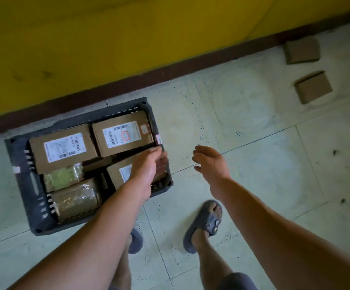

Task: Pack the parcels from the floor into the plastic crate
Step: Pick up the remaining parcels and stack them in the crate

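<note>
Left hand (147, 170) lies over a labelled box (117, 174) in the crate's (21, 181) near right corner, probably to seat it flat beside the others; whether the fingers grip it I cannot tell. Right hand (209, 162) hangs loose and empty over the floor (253, 143). Dark slotted plastic holds cardboard and film-wrapped bundles (75, 203). Two plain parcels (313, 86) wait near the wall (107, 38), well apart.

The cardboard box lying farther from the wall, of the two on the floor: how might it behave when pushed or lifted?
The cardboard box looks stiff: its edges are straight and its faces flat, so it should keep shape. Flat-sided and low, it would likely slide on the tiled floor rather than roll or tip. Its weight cannot be judged.
</note>
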`<move>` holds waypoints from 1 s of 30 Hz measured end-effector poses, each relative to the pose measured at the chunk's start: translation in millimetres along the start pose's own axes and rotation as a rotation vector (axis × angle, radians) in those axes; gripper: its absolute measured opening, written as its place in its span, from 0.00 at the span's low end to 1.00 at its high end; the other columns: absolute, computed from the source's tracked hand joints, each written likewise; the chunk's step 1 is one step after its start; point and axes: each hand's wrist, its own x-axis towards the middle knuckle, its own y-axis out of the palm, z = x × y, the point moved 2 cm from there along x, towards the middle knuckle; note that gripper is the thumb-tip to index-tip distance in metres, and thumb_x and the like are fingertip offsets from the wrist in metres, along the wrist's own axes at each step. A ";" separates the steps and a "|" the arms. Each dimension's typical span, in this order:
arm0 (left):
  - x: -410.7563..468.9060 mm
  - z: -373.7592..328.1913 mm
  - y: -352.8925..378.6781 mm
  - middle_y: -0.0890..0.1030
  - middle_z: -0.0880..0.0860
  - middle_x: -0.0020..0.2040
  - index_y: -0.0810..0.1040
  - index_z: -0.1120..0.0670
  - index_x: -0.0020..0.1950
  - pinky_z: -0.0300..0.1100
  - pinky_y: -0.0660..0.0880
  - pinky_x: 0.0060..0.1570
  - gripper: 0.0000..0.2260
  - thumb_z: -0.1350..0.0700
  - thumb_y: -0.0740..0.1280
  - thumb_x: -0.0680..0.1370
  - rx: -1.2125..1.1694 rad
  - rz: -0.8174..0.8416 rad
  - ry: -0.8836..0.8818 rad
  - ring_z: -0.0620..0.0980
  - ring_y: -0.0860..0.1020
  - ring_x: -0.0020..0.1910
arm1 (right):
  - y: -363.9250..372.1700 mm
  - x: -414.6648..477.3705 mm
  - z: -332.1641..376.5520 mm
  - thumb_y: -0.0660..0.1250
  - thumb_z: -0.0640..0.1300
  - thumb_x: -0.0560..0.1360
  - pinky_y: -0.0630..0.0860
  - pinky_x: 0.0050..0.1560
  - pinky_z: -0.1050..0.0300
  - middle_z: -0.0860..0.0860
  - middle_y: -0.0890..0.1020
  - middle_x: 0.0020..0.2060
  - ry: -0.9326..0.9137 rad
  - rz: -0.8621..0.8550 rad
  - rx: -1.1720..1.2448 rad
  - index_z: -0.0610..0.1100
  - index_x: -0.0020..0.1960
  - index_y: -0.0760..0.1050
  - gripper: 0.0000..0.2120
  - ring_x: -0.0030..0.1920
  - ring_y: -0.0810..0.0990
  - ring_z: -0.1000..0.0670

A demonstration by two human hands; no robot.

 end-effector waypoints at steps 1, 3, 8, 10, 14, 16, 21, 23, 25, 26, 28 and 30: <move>-8.3 5.9 27.3 0.83 0.48 0.45 0.78 0.52 0.53 0.40 0.74 0.43 0.05 0.55 0.64 0.80 0.021 0.002 0.010 0.44 0.80 0.41 | -30.6 2.9 -2.8 0.63 0.37 0.77 0.78 0.59 0.51 0.49 0.81 0.55 0.000 -0.006 0.029 0.45 0.64 0.76 0.16 0.51 0.80 0.50; -23.9 17.3 79.8 0.83 0.49 0.47 0.77 0.54 0.57 0.38 0.73 0.40 0.07 0.55 0.63 0.81 0.079 0.021 0.034 0.44 0.80 0.43 | -92.9 7.7 -7.6 0.62 0.36 0.77 0.78 0.59 0.51 0.49 0.81 0.55 0.002 -0.023 0.069 0.44 0.63 0.76 0.16 0.51 0.80 0.50; -58.6 41.1 200.5 0.83 0.51 0.51 0.77 0.53 0.58 0.38 0.75 0.42 0.08 0.56 0.62 0.81 0.209 0.093 0.030 0.48 0.81 0.47 | -242.3 13.4 -20.8 0.62 0.36 0.78 0.77 0.57 0.55 0.48 0.80 0.56 0.031 -0.114 0.123 0.43 0.64 0.75 0.16 0.54 0.79 0.49; -67.8 46.4 246.4 0.83 0.52 0.51 0.77 0.54 0.59 0.38 0.75 0.43 0.08 0.57 0.62 0.81 0.245 0.121 0.035 0.48 0.81 0.46 | -292.9 13.7 -24.7 0.62 0.37 0.78 0.77 0.57 0.54 0.49 0.80 0.56 0.045 -0.170 0.147 0.44 0.64 0.75 0.16 0.53 0.79 0.49; -80.4 53.8 332.9 0.83 0.53 0.51 0.77 0.54 0.57 0.40 0.75 0.45 0.07 0.57 0.63 0.81 0.313 0.188 0.062 0.48 0.81 0.46 | -371.7 14.7 -26.4 0.61 0.37 0.78 0.76 0.59 0.54 0.49 0.80 0.57 0.050 -0.230 0.204 0.43 0.65 0.75 0.16 0.56 0.79 0.49; -81.5 56.3 373.3 0.83 0.53 0.51 0.78 0.55 0.58 0.40 0.75 0.43 0.08 0.58 0.63 0.80 0.343 0.217 0.067 0.48 0.80 0.46 | -403.9 19.1 -24.2 0.61 0.37 0.78 0.76 0.60 0.54 0.49 0.80 0.58 0.049 -0.253 0.240 0.43 0.65 0.75 0.16 0.57 0.78 0.49; -68.9 52.3 462.6 0.83 0.52 0.47 0.78 0.56 0.57 0.38 0.72 0.39 0.08 0.57 0.64 0.80 0.365 0.243 0.058 0.48 0.79 0.43 | -474.2 60.5 -5.6 0.61 0.37 0.79 0.75 0.62 0.53 0.47 0.79 0.59 0.060 -0.279 0.297 0.42 0.66 0.74 0.16 0.58 0.78 0.49; -58.6 45.8 494.5 0.83 0.52 0.49 0.78 0.55 0.57 0.37 0.73 0.40 0.08 0.57 0.63 0.80 0.399 0.231 0.057 0.48 0.79 0.45 | -498.8 86.7 6.0 0.61 0.37 0.79 0.75 0.62 0.53 0.47 0.79 0.59 0.067 -0.265 0.289 0.42 0.66 0.74 0.16 0.58 0.78 0.49; -45.4 37.1 526.2 0.83 0.53 0.53 0.78 0.55 0.59 0.37 0.73 0.41 0.09 0.57 0.62 0.81 0.407 0.221 0.057 0.48 0.80 0.47 | -521.4 117.3 18.8 0.61 0.38 0.79 0.75 0.62 0.53 0.48 0.80 0.59 0.081 -0.245 0.287 0.43 0.66 0.74 0.15 0.58 0.78 0.49; -37.5 34.0 540.8 0.83 0.53 0.54 0.78 0.56 0.60 0.36 0.73 0.40 0.10 0.57 0.62 0.81 0.406 0.208 0.049 0.47 0.80 0.47 | -531.8 131.7 24.9 0.61 0.38 0.79 0.75 0.61 0.54 0.48 0.80 0.59 0.092 -0.228 0.283 0.43 0.66 0.74 0.15 0.58 0.78 0.50; -26.4 27.5 569.9 0.83 0.53 0.54 0.77 0.55 0.60 0.36 0.71 0.38 0.10 0.57 0.62 0.81 0.426 0.185 0.039 0.47 0.80 0.46 | -552.8 156.2 37.0 0.62 0.39 0.79 0.75 0.59 0.56 0.48 0.80 0.58 0.105 -0.200 0.258 0.44 0.66 0.74 0.15 0.57 0.79 0.50; -15.8 22.6 600.6 0.82 0.53 0.54 0.77 0.55 0.61 0.36 0.71 0.37 0.10 0.58 0.62 0.81 0.444 0.179 0.038 0.46 0.80 0.46 | -576.4 179.3 47.0 0.62 0.39 0.79 0.75 0.58 0.57 0.48 0.80 0.58 0.105 -0.190 0.243 0.43 0.66 0.74 0.15 0.57 0.79 0.50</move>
